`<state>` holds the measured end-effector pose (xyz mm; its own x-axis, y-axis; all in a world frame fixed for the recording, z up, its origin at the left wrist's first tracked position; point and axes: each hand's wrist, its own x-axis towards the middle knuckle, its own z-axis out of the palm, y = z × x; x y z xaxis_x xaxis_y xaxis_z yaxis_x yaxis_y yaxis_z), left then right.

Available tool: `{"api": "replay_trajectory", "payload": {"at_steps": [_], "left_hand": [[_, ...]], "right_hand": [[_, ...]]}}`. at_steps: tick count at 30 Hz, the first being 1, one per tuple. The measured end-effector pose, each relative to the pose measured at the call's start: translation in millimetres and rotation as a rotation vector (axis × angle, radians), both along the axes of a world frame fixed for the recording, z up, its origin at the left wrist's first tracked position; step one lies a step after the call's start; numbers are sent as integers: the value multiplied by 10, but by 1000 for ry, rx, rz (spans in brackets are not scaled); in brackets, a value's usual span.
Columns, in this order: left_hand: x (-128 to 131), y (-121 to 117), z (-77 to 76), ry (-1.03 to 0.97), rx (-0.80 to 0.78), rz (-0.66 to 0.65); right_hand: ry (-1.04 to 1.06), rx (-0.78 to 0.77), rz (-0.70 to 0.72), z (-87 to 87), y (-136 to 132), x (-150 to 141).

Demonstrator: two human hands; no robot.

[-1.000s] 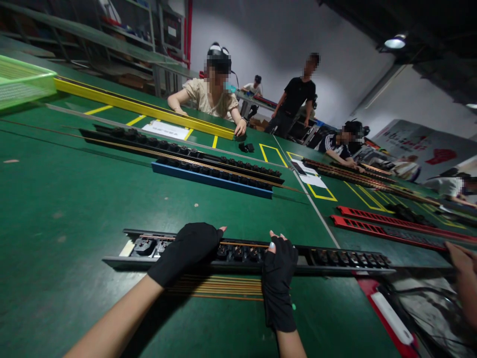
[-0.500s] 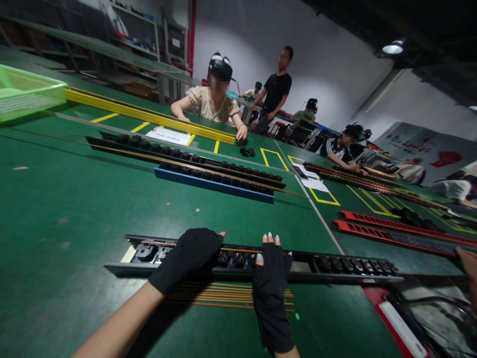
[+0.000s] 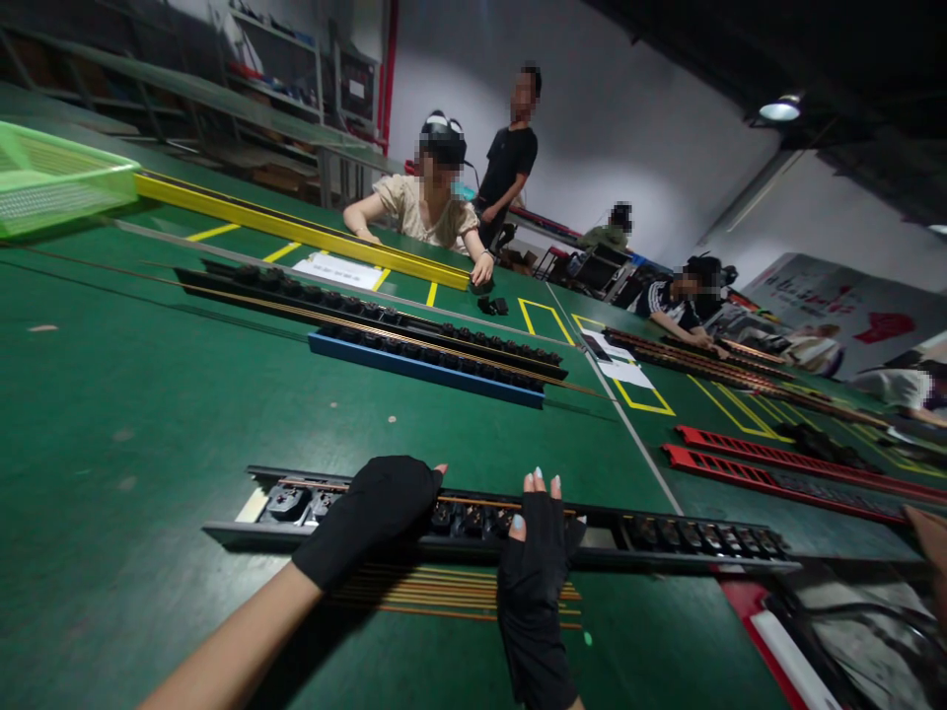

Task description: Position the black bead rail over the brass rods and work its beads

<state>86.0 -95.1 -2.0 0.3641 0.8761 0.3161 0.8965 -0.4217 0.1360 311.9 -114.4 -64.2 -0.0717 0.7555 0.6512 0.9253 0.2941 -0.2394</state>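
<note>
A long black socket strip (image 3: 666, 537) lies across the green table in front of me, with black socket modules set in it. My left hand (image 3: 377, 513), in a black fingerless glove, rests curled over the strip near its left part. My right hand (image 3: 537, 537), gloved the same, presses flat on the strip's middle with fingers stretched out. Thin copper rods (image 3: 444, 590) lie on the table just below the strip, between my wrists.
Farther back lie a blue strip (image 3: 421, 367) and a longer black strip (image 3: 296, 296), and red strips (image 3: 769, 473) at right. A green mesh basket (image 3: 51, 177) stands at far left. Several people are at the table's far side. Another person's hand (image 3: 933, 537) shows at the right edge.
My right hand has shifted a little left along the strip and its fingers have straightened. The left hand has stayed in place. The standing person at the back has walked left.
</note>
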Motion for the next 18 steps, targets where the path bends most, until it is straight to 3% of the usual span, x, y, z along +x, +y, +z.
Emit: {"api": "replay_trajectory", "payload": {"at_steps": [6,18], "left_hand": [[4,10,14,220,-37,-40],[-23,50,-131,256,32,-78]], "right_hand": [[15,22,92,3,-24,-80],[24,-8,57,19,-66,-164]]}}
